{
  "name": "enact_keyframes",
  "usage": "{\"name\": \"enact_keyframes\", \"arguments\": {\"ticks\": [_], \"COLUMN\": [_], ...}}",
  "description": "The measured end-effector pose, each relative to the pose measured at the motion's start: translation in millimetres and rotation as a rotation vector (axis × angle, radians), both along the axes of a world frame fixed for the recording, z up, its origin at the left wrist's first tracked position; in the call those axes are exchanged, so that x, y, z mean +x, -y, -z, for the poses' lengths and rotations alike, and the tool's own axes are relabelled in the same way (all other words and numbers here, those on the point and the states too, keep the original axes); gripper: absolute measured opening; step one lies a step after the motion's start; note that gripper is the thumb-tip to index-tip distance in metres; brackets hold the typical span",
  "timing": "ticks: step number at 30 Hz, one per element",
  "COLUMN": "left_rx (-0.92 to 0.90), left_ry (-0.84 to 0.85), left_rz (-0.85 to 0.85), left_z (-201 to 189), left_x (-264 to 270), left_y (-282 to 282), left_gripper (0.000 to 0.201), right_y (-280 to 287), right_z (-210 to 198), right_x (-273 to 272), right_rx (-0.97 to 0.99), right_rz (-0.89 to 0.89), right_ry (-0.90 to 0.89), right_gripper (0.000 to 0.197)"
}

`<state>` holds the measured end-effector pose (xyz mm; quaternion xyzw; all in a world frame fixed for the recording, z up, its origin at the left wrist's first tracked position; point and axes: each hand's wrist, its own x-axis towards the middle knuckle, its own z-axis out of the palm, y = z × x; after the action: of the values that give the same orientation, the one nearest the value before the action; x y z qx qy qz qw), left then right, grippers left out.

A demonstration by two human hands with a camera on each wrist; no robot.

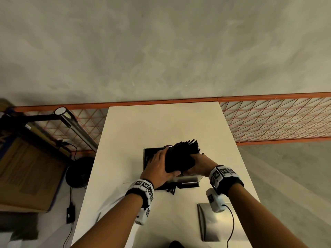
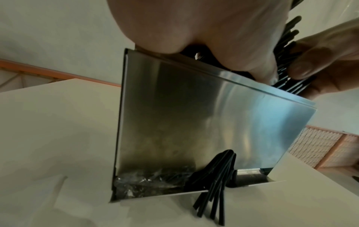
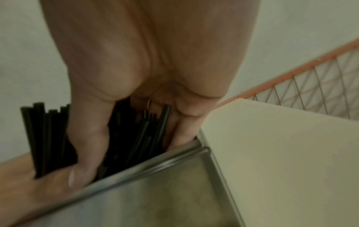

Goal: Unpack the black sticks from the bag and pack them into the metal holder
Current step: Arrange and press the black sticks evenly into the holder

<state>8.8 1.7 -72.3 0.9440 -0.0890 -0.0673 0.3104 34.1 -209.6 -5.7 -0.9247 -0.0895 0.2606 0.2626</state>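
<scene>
Black sticks [image 1: 180, 156], a thick matte bundle fanning at its far tips, tilt over the brushed metal holder [image 2: 204, 119] mid-desk [image 1: 161, 122]; left hand [image 1: 159, 169] and right hand [image 1: 198, 165] both curl around it. Several loose sticks [image 2: 213, 188] poke out at the holder's base.

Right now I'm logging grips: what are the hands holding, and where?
Both hands hold one bundle of black sticks over the metal holder: the left hand cups its left side, the right hand grips its lower right.
</scene>
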Motion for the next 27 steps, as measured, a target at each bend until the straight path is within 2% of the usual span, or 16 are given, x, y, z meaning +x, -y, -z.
{"name": "enact_keyframes", "arguments": {"ticks": [4, 8, 11, 15, 27], "left_rx": [0.011, 0.008, -0.002, -0.018, -0.029], "left_ry": [0.006, -0.012, -0.008, 0.005, 0.005], "left_rz": [-0.006, 0.003, 0.002, -0.003, -0.048], "left_z": [2, 2, 1, -1, -4], "left_x": [1, 1, 1, 0, 0], "left_y": [-1, -2, -2, -2, -1], "left_gripper": [0.105, 0.103, 0.104, 0.104, 0.104], "right_y": [-11, -17, -13, -3, 11], "right_z": [-2, 11, 13, 18, 8], "right_x": [-2, 1, 2, 4, 6], "right_rx": [-0.049, -0.068, -0.015, 0.066, 0.315], "right_rz": [-0.134, -0.136, -0.086, 0.073, 0.207], "right_ry": [0.05, 0.044, 0.038, 0.02, 0.116], "right_gripper": [0.041, 0.05, 0.049, 0.021, 0.021]}}
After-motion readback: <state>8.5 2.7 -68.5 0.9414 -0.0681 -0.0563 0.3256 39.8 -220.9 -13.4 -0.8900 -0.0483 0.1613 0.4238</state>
